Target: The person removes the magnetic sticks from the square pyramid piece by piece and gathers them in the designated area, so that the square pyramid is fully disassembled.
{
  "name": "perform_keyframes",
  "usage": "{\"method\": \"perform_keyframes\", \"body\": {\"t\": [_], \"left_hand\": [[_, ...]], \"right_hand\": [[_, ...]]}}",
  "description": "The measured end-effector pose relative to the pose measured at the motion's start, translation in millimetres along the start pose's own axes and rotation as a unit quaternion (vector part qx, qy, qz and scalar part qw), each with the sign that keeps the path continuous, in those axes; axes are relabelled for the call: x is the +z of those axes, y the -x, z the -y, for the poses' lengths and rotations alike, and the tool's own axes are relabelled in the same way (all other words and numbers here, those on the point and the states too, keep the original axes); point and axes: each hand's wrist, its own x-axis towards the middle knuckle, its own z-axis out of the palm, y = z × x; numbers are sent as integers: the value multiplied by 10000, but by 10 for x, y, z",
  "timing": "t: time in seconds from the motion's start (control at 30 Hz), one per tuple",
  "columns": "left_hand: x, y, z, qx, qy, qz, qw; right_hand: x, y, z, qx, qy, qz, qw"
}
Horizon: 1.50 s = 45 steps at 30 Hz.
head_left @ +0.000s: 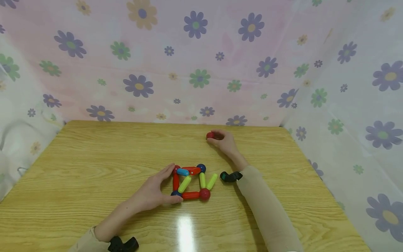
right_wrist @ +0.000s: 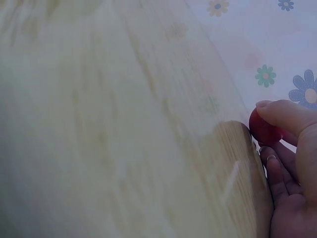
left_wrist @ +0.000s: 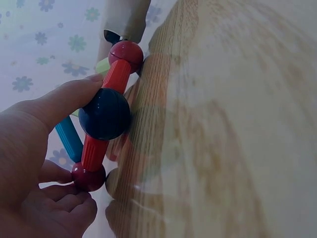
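Observation:
A four-sided frame of magnetic rods and balls lies on the table, with red rods (head_left: 190, 195) and a yellow-green rod (head_left: 202, 181) as sides. Its corners are two red balls (head_left: 205, 194) and two dark blue balls (head_left: 201, 168). Further rods, among them a light blue rod (head_left: 183, 172), stick up from the corners. My left hand (head_left: 152, 190) grips the frame's left side, thumb against the near blue ball (left_wrist: 105, 114) and fingers around the far red ball (left_wrist: 89, 177). Toward the back, my right hand (head_left: 226, 142) pinches a loose red ball (right_wrist: 262, 128) between thumb and fingers.
The wooden table (head_left: 110, 150) ends at a flowered cloth (head_left: 170, 70) along the back, with more cloth at the sides. A black wrist device (head_left: 231, 176) is on the right wrist, and another black device (head_left: 123, 244) is at the left cuff.

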Motion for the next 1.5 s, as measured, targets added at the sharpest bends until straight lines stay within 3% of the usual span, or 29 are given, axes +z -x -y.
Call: {"method": "perform_keyframes", "body": {"t": [1.5], "left_hand": [[5, -4, 3, -123, -34, 14, 9999]], "right_hand": [[-9, 11, -27, -197, 96, 33, 9998]]}}
